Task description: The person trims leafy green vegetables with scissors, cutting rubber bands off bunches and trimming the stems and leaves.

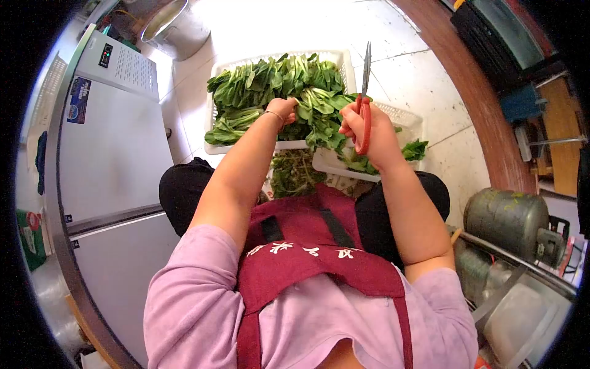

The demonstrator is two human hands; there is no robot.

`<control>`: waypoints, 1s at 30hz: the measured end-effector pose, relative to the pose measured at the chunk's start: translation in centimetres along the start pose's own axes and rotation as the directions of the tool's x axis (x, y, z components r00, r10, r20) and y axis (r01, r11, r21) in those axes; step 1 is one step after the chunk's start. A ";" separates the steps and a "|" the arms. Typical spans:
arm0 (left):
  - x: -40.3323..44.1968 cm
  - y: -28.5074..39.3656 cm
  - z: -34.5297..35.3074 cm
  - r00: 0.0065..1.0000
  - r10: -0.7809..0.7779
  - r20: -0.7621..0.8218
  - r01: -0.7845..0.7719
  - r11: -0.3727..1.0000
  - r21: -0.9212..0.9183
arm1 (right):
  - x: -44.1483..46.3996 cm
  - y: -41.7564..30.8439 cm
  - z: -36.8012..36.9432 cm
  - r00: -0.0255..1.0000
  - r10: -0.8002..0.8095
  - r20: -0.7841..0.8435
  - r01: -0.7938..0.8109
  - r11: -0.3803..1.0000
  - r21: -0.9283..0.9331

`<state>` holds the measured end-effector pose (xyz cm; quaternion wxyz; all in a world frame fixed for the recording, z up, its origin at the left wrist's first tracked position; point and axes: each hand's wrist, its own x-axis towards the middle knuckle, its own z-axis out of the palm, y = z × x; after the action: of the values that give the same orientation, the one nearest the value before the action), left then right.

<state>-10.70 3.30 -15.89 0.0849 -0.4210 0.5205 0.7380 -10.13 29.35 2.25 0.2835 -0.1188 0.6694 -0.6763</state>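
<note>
My left hand (283, 112) is closed around the stem end of a bunch of leafy greens (322, 120), whose leaves spread to the right. In my right hand (376, 133) is a pair of scissors (364, 117) with red handles, its blades pointing up and away from me. The blades look closed together and stand to the right of the greens. Under my left hand lies a white plastic basket (351, 72) heaped with more greens (276, 77). A smaller white basket (405, 117) with some leaves in it sits below my right hand, which partly hides it.
Loose leaves (294, 175) lie between my knees. A white cabinet (114, 154) stands close on the left, with a metal pot (177, 31) beyond it. Pale floor tiles (455, 129) show to the right, near a grey metal cylinder (507, 215) and a rail.
</note>
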 end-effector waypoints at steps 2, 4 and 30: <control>-0.5 -0.1 -0.4 0.999 0.027 0.025 -0.026 0.999 -0.036 | 0.0 -0.2 0.1 1.000 -0.003 0.005 0.003 1.000 -0.011; -2.0 -0.1 -1.0 0.993 0.114 -0.008 -0.114 0.991 -0.076 | 0.1 -0.6 0.2 1.000 0.009 0.008 -0.009 0.999 -0.042; -20.1 -0.7 -3.5 0.848 0.218 0.483 -0.175 0.976 -0.132 | -0.8 4.8 4.1 0.961 0.109 0.253 -0.048 0.971 -0.234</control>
<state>4.24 6.99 -2.45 0.1218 -0.1659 0.4906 0.8467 -6.23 26.63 -1.92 0.3815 -0.2126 0.7024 -0.5621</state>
